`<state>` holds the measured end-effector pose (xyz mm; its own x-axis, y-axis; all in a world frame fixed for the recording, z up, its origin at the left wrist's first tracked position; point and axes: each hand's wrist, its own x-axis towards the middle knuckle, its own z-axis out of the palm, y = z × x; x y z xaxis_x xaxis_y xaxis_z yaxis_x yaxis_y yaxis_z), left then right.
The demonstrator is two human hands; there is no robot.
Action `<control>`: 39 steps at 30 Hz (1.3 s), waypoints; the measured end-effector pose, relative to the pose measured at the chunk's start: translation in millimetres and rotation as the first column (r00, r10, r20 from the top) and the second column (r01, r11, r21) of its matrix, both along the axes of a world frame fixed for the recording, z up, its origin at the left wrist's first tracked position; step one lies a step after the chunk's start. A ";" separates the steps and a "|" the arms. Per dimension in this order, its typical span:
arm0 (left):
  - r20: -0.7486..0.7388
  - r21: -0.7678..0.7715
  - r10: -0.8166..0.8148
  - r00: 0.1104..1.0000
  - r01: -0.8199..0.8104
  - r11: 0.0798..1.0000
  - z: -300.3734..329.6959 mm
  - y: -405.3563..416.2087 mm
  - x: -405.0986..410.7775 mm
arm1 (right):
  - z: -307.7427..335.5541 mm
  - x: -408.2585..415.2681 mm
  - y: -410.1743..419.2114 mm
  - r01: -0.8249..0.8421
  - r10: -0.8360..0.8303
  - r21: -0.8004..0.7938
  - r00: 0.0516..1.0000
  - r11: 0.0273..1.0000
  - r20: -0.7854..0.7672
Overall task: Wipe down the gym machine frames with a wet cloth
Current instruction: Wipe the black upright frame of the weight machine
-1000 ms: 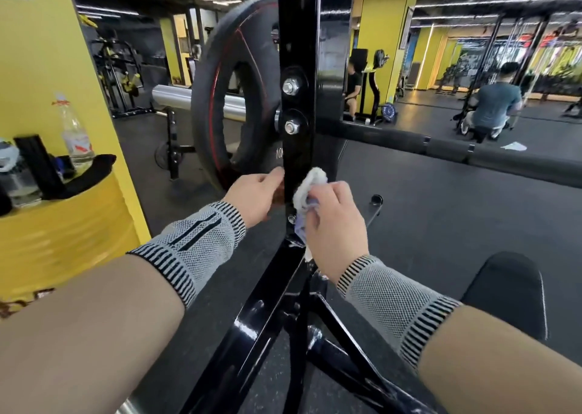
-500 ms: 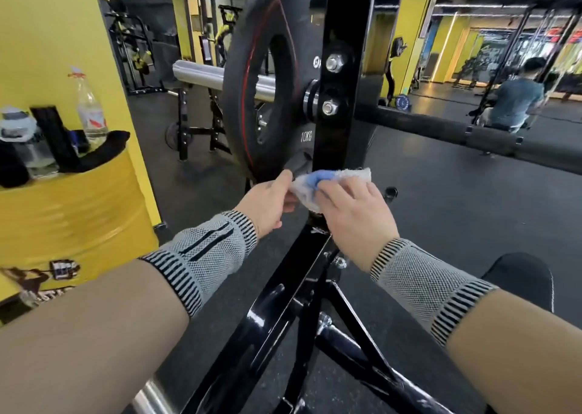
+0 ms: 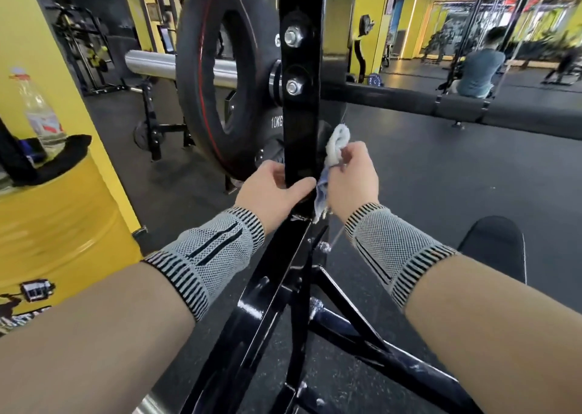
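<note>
A person's left hand gripped the black upright of a gym machine frame while the right hand clutched a wet cloth against the post's right side, mid-wipe. Next move, prob.: slide cloth along post w/ steady pressure.

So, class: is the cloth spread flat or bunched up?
Bunched up. The cloth sits as a crumpled wad pinched in the right hand, with a loose end hanging below, beside the black upright.
</note>
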<state>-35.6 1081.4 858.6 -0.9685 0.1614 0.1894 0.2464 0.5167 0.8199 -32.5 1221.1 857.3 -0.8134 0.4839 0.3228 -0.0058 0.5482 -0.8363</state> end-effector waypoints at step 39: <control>-0.180 -0.324 0.062 0.982 -0.119 0.939 -0.4 18.3 -10.9 | -70.9 1.1 0.5 -0.123 0.156 -0.112 0.917 0.986 0.368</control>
<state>-46.5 1099.7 858.2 -0.9418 0.1555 0.2980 0.3025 0.7784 0.5500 -31.4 1221.6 786.4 -0.9277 0.3690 -0.0561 0.2460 0.4913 -0.8355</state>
